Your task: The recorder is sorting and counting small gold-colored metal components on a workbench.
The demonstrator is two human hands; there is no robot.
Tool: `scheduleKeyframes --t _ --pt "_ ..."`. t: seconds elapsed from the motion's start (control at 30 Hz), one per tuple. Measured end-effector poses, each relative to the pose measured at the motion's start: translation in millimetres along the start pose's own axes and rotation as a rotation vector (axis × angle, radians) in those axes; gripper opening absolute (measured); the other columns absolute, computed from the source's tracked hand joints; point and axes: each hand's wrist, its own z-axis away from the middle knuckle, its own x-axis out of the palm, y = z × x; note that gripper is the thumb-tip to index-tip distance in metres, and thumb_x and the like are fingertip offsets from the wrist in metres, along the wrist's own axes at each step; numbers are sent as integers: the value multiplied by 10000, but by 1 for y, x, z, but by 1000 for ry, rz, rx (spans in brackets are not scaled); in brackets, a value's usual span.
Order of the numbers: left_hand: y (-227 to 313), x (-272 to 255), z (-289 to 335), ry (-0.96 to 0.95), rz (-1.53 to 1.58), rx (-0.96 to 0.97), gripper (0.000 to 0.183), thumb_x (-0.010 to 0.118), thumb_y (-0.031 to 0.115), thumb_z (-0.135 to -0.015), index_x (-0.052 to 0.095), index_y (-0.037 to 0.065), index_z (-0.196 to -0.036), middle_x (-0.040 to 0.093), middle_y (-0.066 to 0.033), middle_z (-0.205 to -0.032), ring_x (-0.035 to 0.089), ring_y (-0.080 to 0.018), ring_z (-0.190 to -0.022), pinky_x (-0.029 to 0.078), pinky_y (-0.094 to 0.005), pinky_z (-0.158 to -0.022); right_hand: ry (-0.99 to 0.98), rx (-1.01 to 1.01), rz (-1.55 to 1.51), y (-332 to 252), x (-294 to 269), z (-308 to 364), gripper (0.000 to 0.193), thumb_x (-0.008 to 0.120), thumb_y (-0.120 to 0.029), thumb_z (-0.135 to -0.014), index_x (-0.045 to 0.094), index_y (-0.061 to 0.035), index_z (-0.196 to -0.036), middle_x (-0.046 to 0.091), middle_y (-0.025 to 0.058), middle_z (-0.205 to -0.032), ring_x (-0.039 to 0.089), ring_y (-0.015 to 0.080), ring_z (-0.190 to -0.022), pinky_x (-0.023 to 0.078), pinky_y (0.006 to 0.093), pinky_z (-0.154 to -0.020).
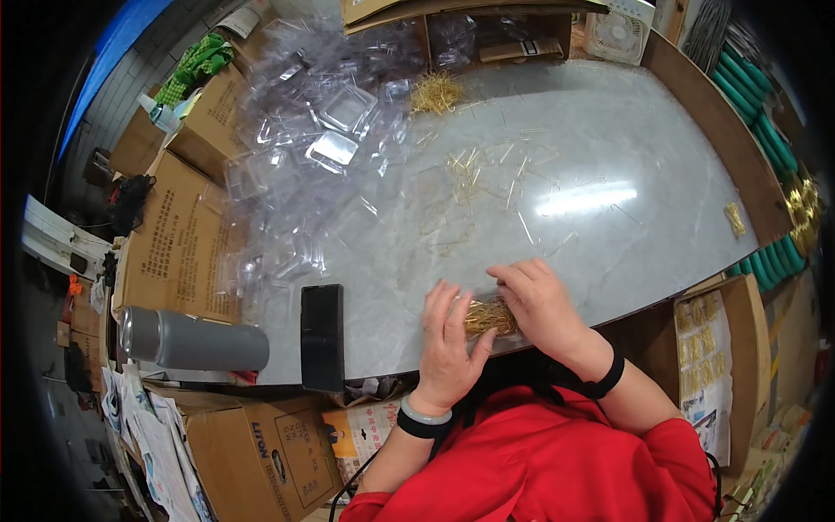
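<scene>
At the near edge of the table, a bundle of thin gold wire pieces (489, 317) sits between my two hands. My left hand (447, 350) presses against its left side, thumb toward the near edge and fingers curved over the far side. From the right, my right hand (541, 306) closes on the other end, its fingers bent over the top. Clear plastic may surround the bundle, but the fingers hide too much to tell. Farther in, loose gold wire pieces (467, 174) lie scattered, some long and bent. A denser gold heap (437, 92) stands at the back.
Clear plastic boxes (335, 150) pile up across the table's left side. A black phone (323, 337) and a grey bottle (202, 340) lie near the front left. One small gold bundle (735, 219) rests by the right wooden rim (722, 130). Cardboard boxes (177, 244) stand at left.
</scene>
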Motion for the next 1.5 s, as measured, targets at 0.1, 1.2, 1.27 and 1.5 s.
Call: scheduleKeyframes --t 0.1,1.2,1.27,1.5 --pt "3 -1 0 108 -102 -69 662 791 226 -872 471 -8 -1402 475 -210 -1361 489 -404 -1248 400 -487 -1079 10 200 -105 -4 -14 4 266 664 -24 -876 650 -23 -1142 668 143 -917 656 298 -839 520 385 -715" --pt "11 3 3 -37 105 -168 476 813 260 -850 628 2 -1203 542 -201 -1357 527 -391 -1226 452 -461 -1029 -108 -170 -75 -1 -20 27 434 705 -88 -891 598 -29 -1307 604 172 -1282 562 384 -1233 455 480 -1013" --pt "10 2 6 -18 70 -142 462 805 242 -859 624 -6 -1205 563 -202 -1334 558 -386 -1197 478 -451 -1001 -84 -108 -75 -6 -18 30 465 715 -158 -901 587 -30 -1329 567 175 -1352 513 394 -1303 404 504 -1081" --pt "14 5 11 60 85 -237 351 777 194 -886 662 3 -1157 611 -213 -1272 597 -385 -1162 505 -435 -966 -260 -150 227 -20 -16 40 768 763 -486 -827 534 -47 -1415 425 166 -1539 313 414 -1467 216 610 -1197"
